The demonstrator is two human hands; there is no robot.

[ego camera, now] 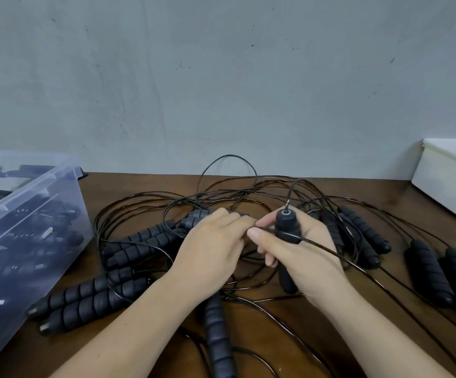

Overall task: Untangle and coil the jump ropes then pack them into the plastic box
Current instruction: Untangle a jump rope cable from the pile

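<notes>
The right hand [312, 257] clamps a rope handle [286, 223] upright; the left hand [216, 244] seems to pinch its cord [320, 246].

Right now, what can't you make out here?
Head view:
- Box: cut by left edge; contents blurred behind cloudy wall.
- White bin: cut by right edge, inside mostly hidden.
- Left hand fingertips: curled under, grip unclear.
- Cords: tangle hides which joins the handle in the right hand.

left hand [212, 242], right hand [307, 251], both curled

White bin [439, 181], brown table [317, 336]
</notes>
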